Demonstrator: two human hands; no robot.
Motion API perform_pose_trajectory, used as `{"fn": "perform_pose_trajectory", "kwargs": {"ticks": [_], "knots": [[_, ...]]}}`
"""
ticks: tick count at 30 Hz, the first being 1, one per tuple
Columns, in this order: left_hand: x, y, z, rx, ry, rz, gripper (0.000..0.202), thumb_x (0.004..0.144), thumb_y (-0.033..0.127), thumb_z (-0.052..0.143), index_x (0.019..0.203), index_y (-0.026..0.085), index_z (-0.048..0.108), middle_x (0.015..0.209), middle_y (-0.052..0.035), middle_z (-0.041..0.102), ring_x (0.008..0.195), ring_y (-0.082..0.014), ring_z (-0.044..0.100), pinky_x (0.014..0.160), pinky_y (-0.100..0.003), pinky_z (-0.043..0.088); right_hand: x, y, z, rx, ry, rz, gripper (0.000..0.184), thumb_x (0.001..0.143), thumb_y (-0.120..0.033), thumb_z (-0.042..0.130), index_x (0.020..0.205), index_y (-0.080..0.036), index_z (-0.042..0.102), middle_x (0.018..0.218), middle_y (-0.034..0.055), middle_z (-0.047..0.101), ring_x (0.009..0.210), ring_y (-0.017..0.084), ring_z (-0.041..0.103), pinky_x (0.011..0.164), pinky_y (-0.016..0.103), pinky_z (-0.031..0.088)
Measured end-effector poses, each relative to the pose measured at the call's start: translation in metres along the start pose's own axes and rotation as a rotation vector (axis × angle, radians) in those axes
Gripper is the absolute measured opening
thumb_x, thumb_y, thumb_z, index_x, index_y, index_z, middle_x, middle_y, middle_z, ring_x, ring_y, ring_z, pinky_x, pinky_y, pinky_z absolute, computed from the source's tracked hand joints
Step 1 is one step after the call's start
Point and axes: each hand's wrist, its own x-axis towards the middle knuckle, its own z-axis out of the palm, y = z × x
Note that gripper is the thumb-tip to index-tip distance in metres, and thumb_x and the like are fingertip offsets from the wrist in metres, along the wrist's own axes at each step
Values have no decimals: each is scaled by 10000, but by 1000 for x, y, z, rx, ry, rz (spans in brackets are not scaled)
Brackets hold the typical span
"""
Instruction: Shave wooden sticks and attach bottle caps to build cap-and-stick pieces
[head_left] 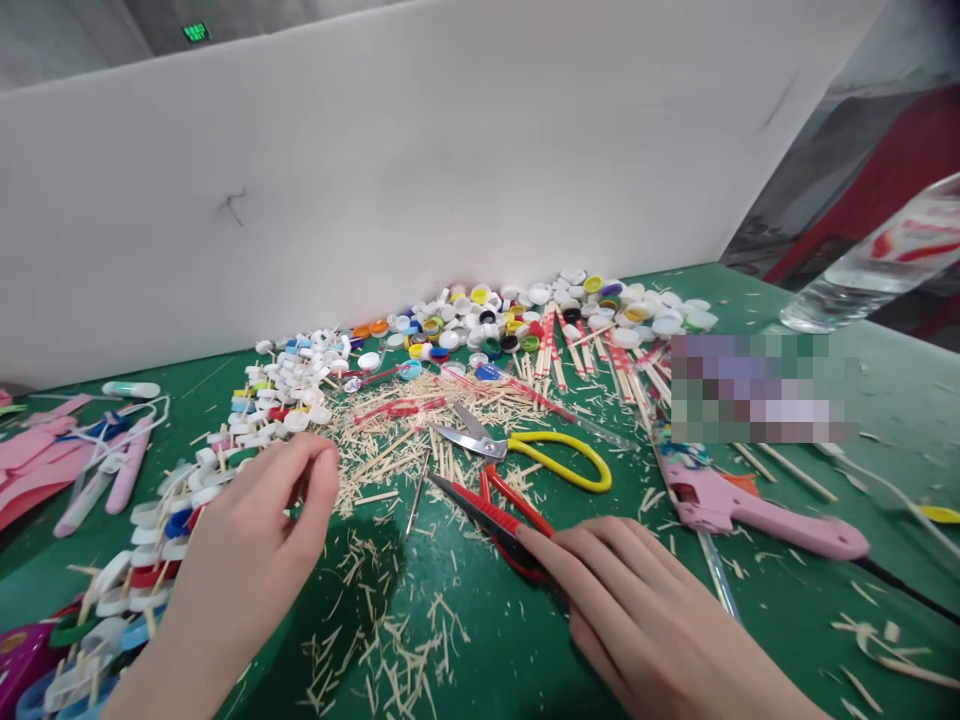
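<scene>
My left hand (pixel 259 545) hovers left of the wood scraps, its fingers curled; the fingertips and anything between them are hidden. My right hand (pixel 637 600) lies over the handle end of red-and-black hand shears (pixel 499 525), fingers laid along them, their dark tip pointing to the far left. Just beyond are yellow-handled scissors (pixel 559 460) with open blades. A thin metal rod (pixel 418 495) rests between the hands. Wood splinters (pixel 397 650) are scattered around. Bottle caps joined with wooden sticks (pixel 154 560) form a row beside and partly behind my left hand.
A white board (pixel 450 160) rises behind the green table (pixel 525 665). Loose bottle caps (pixel 465 325) and chopsticks in red-and-white wrappers (pixel 551 350) lie along it. At right are a pink glue gun (pixel 772 520) with its cord and a water bottle (pixel 885 250). Pink pieces (pixel 37 455) lie left.
</scene>
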Motion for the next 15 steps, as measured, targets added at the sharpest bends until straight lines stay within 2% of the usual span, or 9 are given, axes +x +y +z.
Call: {"fn": "perform_pose_trajectory", "kwargs": {"ticks": [4,7,11,15], "knots": [[-7,-4,7,-29,-159,-181,286,925,461,395,821,254,562,685,20,605,504,-131,519,443,-234,377,-4,0,4,21,-57,-22,462,859,-100,413,1311,-113,512,961,88,602,819,220,499,720,376,442],[-9,-13,17,7,-278,-230,285,921,475,386,853,255,555,774,-1,624,645,-178,578,531,-276,433,-3,-3,4,-22,-28,-25,464,853,-71,386,1298,-92,514,919,77,610,794,214,514,719,377,444],[-10,-30,33,74,-359,-108,255,928,402,383,876,229,562,915,-48,628,868,-248,573,708,-367,470,1,-4,3,-66,40,23,377,876,-57,364,1202,-79,551,885,69,629,772,204,531,707,360,443],[-11,-39,49,167,-373,9,259,937,322,377,910,197,602,973,-84,612,925,-284,528,791,-425,456,2,-1,5,-48,76,69,334,902,-88,356,1162,-88,565,862,72,635,773,199,548,704,344,450]]}}
